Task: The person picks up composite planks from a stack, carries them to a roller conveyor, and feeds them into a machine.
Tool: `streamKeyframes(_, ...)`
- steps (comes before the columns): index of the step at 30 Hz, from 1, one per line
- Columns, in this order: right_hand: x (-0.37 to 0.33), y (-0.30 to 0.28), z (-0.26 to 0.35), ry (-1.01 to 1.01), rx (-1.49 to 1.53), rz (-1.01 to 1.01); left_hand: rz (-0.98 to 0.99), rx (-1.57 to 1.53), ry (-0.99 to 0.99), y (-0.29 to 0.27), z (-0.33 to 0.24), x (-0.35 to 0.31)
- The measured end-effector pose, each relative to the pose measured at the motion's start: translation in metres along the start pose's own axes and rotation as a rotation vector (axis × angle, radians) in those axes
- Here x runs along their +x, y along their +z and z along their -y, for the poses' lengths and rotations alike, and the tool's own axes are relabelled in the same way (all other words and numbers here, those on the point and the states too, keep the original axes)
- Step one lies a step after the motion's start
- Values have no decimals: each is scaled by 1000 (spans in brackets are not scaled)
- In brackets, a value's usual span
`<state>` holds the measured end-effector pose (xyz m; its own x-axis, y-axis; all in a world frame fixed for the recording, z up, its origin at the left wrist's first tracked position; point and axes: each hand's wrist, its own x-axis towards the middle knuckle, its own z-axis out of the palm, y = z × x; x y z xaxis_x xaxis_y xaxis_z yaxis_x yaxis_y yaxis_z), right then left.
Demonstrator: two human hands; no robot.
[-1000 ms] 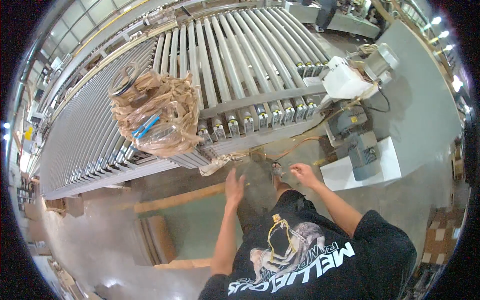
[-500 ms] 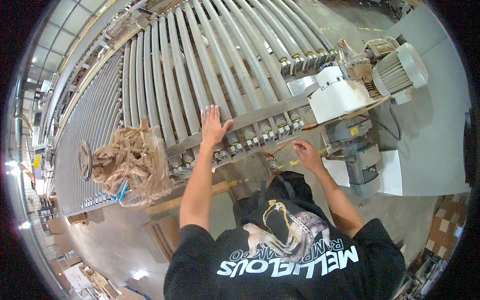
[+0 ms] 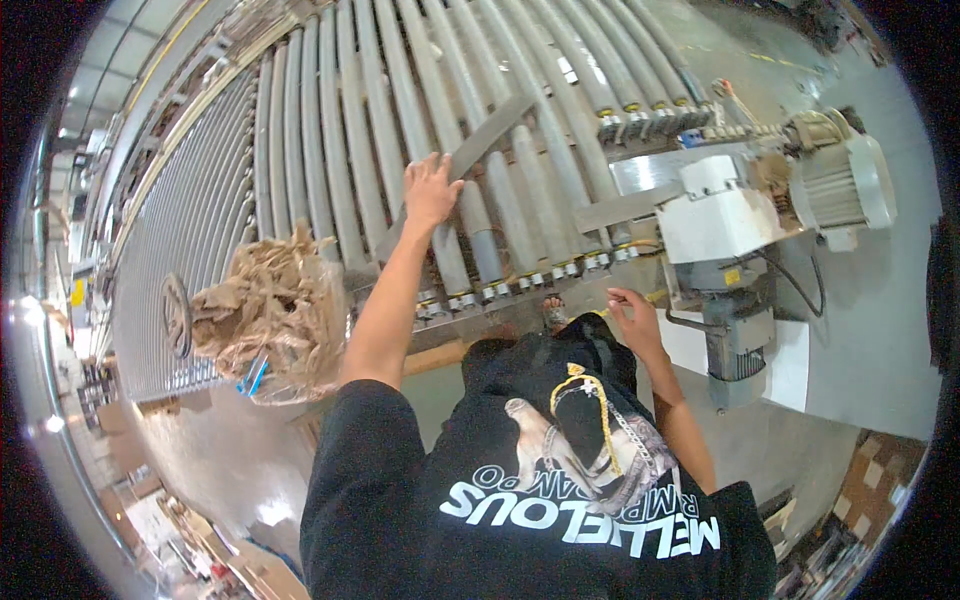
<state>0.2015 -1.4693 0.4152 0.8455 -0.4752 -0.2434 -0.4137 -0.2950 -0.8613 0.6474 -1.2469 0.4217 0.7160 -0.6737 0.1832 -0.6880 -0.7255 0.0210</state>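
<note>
Left grip [image 3: 432,190], a bare hand, looks closed over a flat bar [image 3: 492,138] of dull grey metal, fingers across the far side, thumb to the right; its underside is hidden. Right grip [image 3: 635,318] holds nothing, fingers loosely bent, just off the near edge of the roller conveyor [image 3: 485,250], left of the grey motor [image 3: 738,340].

Bar's place: over the rollers, inside the near edge, between the wrapped bundle [image 3: 275,315] at left and the white housing [image 3: 705,225] at right. Whether it rests on the rollers or is raised, cannot tell.

Handling, my judgement: one hand on a long strip lets the far end swing, so a hold close to mid-length suits, with the free right grip ready to steady the other half. Best keep fingertips out of the gaps between rollers, and the bar's ends clear of the yellow-ringed roller ends [image 3: 497,291] and the short strip [image 3: 625,211] beside the housing.

Bearing: long axis slants across several rollers, square to neither them nor the near edge. One end points away and to the right, toward the conveyor's middle; the other points back left to the near edge, partly behind the forearm
</note>
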Motion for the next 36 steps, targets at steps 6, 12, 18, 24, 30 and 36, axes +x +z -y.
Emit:
streamKeyframes(6,-2,0,67,-95,-166,-49,273,-39,-228,-71,53,-81)
streamKeyframes(12,0,-57,165,-420,-346,-397,311,255,-121,-53,102,-168)
streamKeyframes(18,25,-133,196,-551,-504,-683,309,17,-210,-86,74,-170)
streamKeyframes(24,48,-159,181,-467,-526,-758,55,-259,-75,-74,4,-72)
streamKeyframes(30,70,-162,172,-432,-393,-780,58,-187,-140,-26,3,-43)
streamKeyframes(36,69,-160,168,-300,-191,-761,-6,-259,-260,-26,47,-115)
